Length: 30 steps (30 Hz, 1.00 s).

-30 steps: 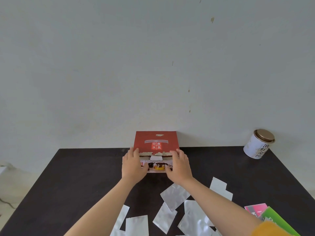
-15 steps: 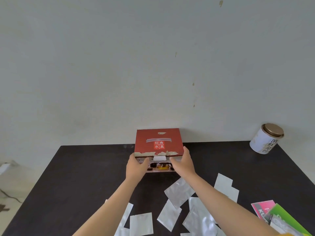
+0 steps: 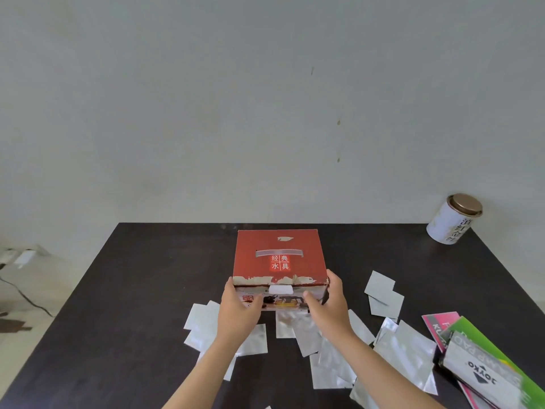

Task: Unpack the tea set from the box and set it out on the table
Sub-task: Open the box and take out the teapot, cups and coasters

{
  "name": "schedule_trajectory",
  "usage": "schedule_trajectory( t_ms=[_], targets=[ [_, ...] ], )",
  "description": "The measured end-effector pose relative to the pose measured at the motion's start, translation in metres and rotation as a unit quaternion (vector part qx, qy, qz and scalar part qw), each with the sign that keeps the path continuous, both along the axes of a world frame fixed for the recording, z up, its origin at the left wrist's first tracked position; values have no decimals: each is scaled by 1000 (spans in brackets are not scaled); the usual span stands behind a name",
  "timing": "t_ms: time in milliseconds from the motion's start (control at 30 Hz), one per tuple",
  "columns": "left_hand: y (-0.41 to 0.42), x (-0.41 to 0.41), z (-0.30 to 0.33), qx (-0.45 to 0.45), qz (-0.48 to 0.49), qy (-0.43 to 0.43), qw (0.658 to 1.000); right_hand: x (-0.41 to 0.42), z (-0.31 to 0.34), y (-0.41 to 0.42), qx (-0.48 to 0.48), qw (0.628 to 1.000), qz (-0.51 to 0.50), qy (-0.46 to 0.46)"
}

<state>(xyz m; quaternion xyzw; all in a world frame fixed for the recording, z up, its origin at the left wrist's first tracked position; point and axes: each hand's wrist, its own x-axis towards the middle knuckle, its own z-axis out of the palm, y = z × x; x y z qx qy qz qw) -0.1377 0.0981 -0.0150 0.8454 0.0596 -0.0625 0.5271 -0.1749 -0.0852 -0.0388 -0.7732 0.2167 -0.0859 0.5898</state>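
Both grips grasped the red box [image 3: 278, 258] at its near corners: the left hand [image 3: 238, 309] wrapped the near left corner, the right hand [image 3: 327, 305] the near right, thumbs on the front face. It sat closed near the middle of the dark bench [image 3: 141, 305], its lid printed with 经典水具. Silver foil sachets [image 3: 298, 329] lay scattered just in front, under the forearms. A packet reading JOYKO [image 3: 483, 376] lay at the right edge; a white tin [image 3: 452, 219] with a bronze lid stood at the far right corner.

place: plain room (likely home) | dark table [image 3: 147, 290] | bare stained wall [image 3: 265, 113]
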Motion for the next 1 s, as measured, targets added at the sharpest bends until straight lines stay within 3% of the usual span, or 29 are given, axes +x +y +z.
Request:
schedule_trajectory(
  t_ms=[333, 533, 667, 800, 900, 1000],
  targets=[
    [0, 11, 44, 0, -1, -59, 998, 14, 38, -3, -20, 996, 7, -82],
    [-11, 50, 60, -3, -62, -157, 986, 63, 60, -12, -48, 989, 45, -131],
    [-17, 84, 44, 99, -150, -173, 968, 92, 51, -19, -145, 984, 78, -73],
    [-18, 114, 16, 238, -223, -146, 934, 106, 32, -24, -284, 950, 131, -2],
    [-16, 122, -1, 261, -233, -127, 928, 110, 18, -25, -328, 929, 165, 39],
    [-15, 124, -11, 218, -205, -149, 942, 112, 14, -23, -390, 900, 184, 64]
  ],
)
